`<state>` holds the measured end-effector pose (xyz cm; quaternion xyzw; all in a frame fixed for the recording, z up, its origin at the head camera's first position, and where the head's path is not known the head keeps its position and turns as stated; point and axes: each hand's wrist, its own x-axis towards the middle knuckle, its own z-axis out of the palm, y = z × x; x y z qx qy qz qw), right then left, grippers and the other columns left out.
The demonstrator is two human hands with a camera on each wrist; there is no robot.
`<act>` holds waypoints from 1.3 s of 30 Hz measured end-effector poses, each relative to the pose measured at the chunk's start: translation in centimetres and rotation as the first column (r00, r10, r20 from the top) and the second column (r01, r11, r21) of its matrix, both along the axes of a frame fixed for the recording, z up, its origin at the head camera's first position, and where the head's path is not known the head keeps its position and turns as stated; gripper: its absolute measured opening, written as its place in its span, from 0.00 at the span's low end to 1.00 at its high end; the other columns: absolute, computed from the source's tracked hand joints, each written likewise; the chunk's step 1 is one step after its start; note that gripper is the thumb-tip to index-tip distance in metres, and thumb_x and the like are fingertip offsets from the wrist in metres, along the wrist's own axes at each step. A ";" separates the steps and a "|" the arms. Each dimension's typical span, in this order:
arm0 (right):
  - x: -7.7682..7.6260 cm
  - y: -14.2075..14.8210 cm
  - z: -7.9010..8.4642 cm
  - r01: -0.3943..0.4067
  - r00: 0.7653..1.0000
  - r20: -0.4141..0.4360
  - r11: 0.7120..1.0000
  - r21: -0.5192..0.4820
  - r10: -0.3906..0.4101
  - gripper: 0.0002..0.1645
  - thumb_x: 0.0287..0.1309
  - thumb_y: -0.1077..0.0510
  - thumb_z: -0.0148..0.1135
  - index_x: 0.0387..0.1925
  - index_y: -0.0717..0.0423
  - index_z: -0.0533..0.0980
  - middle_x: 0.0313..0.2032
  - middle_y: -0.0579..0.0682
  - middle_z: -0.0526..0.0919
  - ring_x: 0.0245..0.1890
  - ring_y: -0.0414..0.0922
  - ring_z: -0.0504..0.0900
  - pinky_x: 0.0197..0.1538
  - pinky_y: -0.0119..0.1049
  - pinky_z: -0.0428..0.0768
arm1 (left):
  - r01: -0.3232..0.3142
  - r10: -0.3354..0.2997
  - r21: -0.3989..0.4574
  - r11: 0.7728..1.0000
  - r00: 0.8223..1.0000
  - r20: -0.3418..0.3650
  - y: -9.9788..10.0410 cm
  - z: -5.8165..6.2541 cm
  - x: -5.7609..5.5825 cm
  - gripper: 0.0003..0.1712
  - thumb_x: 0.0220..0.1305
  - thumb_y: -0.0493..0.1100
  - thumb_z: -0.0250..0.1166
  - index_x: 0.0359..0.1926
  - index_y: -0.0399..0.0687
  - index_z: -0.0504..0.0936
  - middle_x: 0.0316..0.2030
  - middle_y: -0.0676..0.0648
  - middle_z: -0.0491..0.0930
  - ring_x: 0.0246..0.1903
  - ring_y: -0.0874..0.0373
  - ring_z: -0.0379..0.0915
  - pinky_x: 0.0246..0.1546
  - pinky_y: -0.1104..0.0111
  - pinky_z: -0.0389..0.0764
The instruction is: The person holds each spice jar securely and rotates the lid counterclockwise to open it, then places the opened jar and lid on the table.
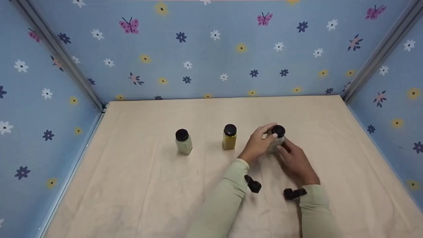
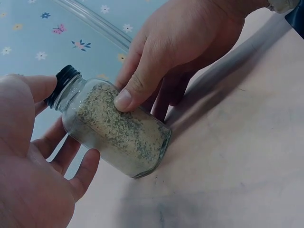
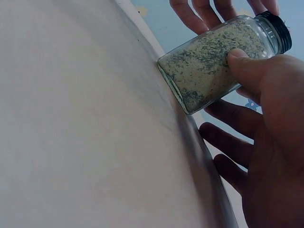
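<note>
A square glass jar [image 1: 277, 142] with a black screw lid [image 1: 278, 131] is between both hands at the right of the table. Pale, green-flecked dried seasoning shows through its glass [image 2: 128, 133] in the left wrist view. My left hand [image 1: 258, 144] pinches the black lid between thumb and fingers, its other fingers loosely bent beside the glass. Lower down, my right hand [image 1: 298, 161] grips the jar's body, thumb pressed on one face and fingers behind. The jar's base is at the tabletop; whether it touches cannot be told.
Left of the hands stands a jar of yellow contents [image 1: 229, 141] with a black lid. Farther left is a pale green jar [image 1: 184, 146], also black-lidded. A beige cloth [image 1: 132, 185] covers the table. Blue patterned panels [image 1: 211, 49] wall in the back and sides.
</note>
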<state>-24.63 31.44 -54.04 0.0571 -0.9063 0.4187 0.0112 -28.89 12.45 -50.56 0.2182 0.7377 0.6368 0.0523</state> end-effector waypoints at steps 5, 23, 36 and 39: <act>0.0 0.0 0.0 0.003 1.000 -0.001 1.000 -0.003 -0.003 0.39 0.74 0.37 0.48 0.78 0.48 0.56 0.70 0.57 0.68 0.70 0.54 0.65 0.69 0.56 0.63 | -0.002 0.002 0.019 1.000 1.000 0.008 -0.1 0.1 -0.1 0.25 0.73 0.48 0.61 0.69 0.56 0.73 0.64 0.55 0.71 0.63 0.67 0.65 0.62 0.60 0.72; 0.3 0.1 -0.3 0.002 1.000 -0.004 1.000 -0.023 -0.003 0.37 0.74 0.38 0.48 0.78 0.43 0.57 0.70 0.54 0.69 0.70 0.53 0.66 0.68 0.55 0.64 | 0.042 -0.041 -0.054 0.998 0.999 0.021 -0.3 0.4 -0.3 0.27 0.73 0.48 0.61 0.70 0.56 0.72 0.62 0.54 0.72 0.62 0.65 0.67 0.64 0.56 0.69; 0.2 0.1 -0.1 0.008 1.000 0.010 1.000 -0.018 -0.008 0.39 0.73 0.35 0.47 0.78 0.44 0.57 0.71 0.54 0.67 0.71 0.53 0.65 0.69 0.55 0.63 | 0.016 -0.015 -0.015 1.000 1.000 0.016 -0.4 0.2 -0.5 0.23 0.73 0.47 0.61 0.67 0.54 0.75 0.59 0.59 0.76 0.59 0.64 0.70 0.61 0.63 0.72; 0.2 0.1 -0.1 0.011 1.000 0.010 1.000 -0.017 -0.011 0.39 0.73 0.35 0.47 0.78 0.45 0.57 0.70 0.54 0.68 0.70 0.53 0.65 0.69 0.55 0.63 | 0.013 -0.013 -0.006 1.000 1.000 0.010 -0.5 0.3 -0.5 0.21 0.73 0.46 0.62 0.64 0.55 0.76 0.56 0.59 0.78 0.58 0.66 0.71 0.61 0.60 0.72</act>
